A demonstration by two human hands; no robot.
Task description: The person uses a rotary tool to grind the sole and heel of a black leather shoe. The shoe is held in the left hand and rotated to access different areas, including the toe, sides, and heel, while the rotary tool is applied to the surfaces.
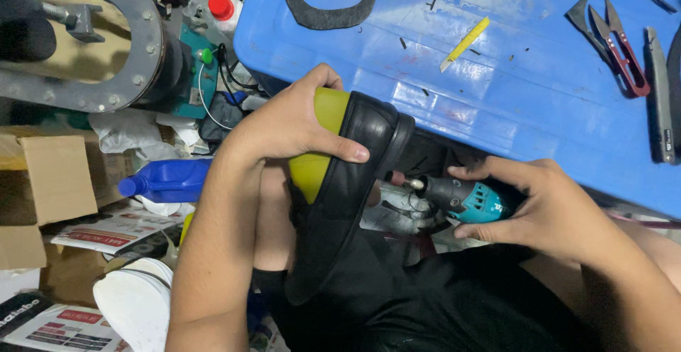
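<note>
Shoe point(340, 210) in work: black upper stretched over a yellow-green last point(312, 171), held toe-up over the person's lap, just in front of the table edge. Largest thing around is the blue table point(496, 89) above it, its surface scuffed and strewn with trimmings. At upper left, a grey metal ring with bolts point(135, 47), part of a machine. Cardboard box point(50, 182) at left, a blue plastic bottle point(167, 179) lying beside it, printed papers point(99, 235) below.

Left hand point(291, 121) wraps over the top of the last, thumb pressed across the black upper; closed firmly on the shoe. Right hand point(550, 206) grips a small teal-and-black rotary tool point(461, 197), fingers curled round its body. Tool's tip point(394, 178) points left and sits at the shoe's rim, touching or very nearly so; cannot tell which.

On the table, smaller items: a curved black leather offcut point(326, 15), red-handled thread snips point(624, 54) at far right, a dark flat tool point(660, 103) beside them, a yellow strip point(464, 42) near the middle.
</note>
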